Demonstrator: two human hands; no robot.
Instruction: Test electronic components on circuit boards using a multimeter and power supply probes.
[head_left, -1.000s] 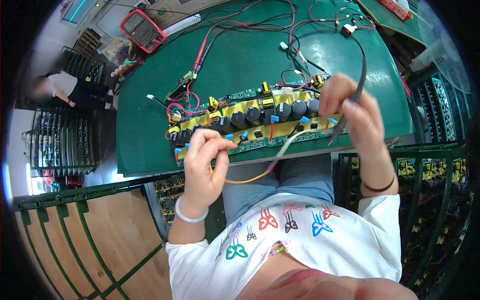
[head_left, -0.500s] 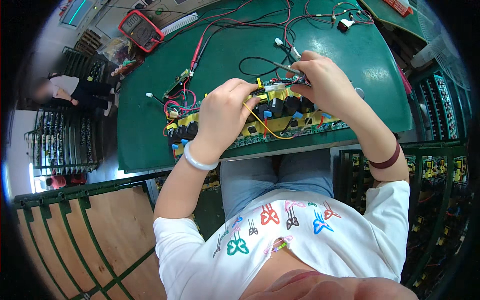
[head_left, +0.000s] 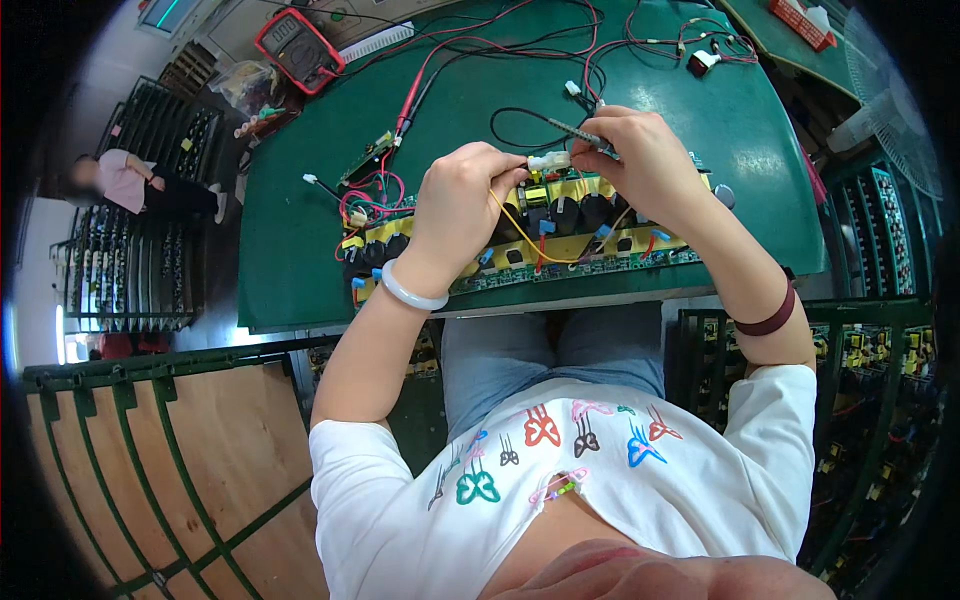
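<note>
Both my hands are over a long circuit board with black round capacitors, yellow parts and blue-tipped leads. A white plug connector spans the gap between my fingers, above the board's far edge. My left hand pinches its left end, and a yellow wire loops down from beside those fingers. At the connector's right end, my right hand has its fingers closed on thin wires. A black cable with a grey sleeve also runs into the right hand; its tip is hidden by the fingers.
On the green table are a red multimeter, a red test probe, a small green board and tangled leads. A fan and a red basket are at right. A person stands far left near racks.
The white connector has come up slightly from the board and shows more fully between my hands. Both hands stay closed at its ends. The whole view has shifted a little.
</note>
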